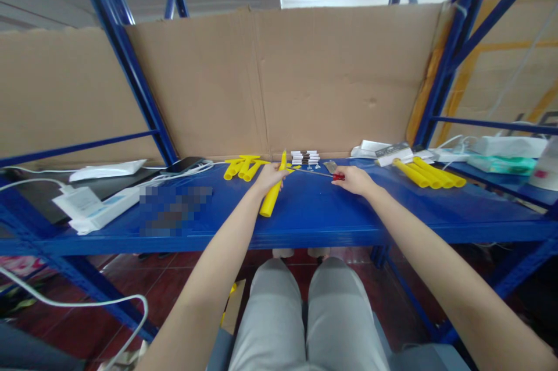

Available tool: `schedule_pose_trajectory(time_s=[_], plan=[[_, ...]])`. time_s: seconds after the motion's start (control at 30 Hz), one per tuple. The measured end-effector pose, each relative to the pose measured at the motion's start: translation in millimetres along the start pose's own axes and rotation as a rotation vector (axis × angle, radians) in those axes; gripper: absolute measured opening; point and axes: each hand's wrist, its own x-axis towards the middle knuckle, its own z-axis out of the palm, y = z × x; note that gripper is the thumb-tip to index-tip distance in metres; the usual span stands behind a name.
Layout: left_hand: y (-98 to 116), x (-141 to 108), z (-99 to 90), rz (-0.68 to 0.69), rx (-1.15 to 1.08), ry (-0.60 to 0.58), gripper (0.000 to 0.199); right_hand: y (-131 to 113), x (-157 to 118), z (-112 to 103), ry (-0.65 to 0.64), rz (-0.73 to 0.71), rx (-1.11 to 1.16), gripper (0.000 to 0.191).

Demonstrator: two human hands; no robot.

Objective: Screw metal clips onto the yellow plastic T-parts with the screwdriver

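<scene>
My left hand [271, 176] is closed around a yellow tube-shaped part [271, 200], held at a slant with its wide end toward me. In my right hand [355, 179] is a screwdriver [338, 177] with a red handle, gripped between the fingers. Its thin shaft points left to the yellow part near my left fingers; whether the tip touches is too small to tell. Several similar yellow parts [251, 172] lie left of my left hand. Behind the shaft sits a stack of small white pieces with dark bands [305, 157], with tiny bits in front and a small flat greyish packet [330, 167] beside it.
The blue shelf top [314, 208] has a cardboard panel [305, 80] behind it and blue uprights at both sides. More yellow tubes [429, 174] lie at right near a white-and-grey box [393, 154]. A power strip [107, 208], a dark phone [187, 164] and white cables occupy the left.
</scene>
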Motion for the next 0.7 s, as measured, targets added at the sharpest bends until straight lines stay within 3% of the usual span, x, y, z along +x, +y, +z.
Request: schedule_pose_trajectory(time_s=[0.23, 0.5, 0.7], plan=[[-2, 4, 1.1, -0.035, 0.066, 0.072, 0.005, 30, 8, 8, -0.008, 0.047, 0.07, 0.009], [-4, 2, 1.7, 0.043, 0.095, 0.048, 0.04, 46, 10, 8, -0.121, 0.071, 0.109, 0.016], [-4, 0, 1.6, 0.117, 0.285, 0.039, 0.057, 43, 6, -1, -0.201, 0.226, 0.015, 0.025]])
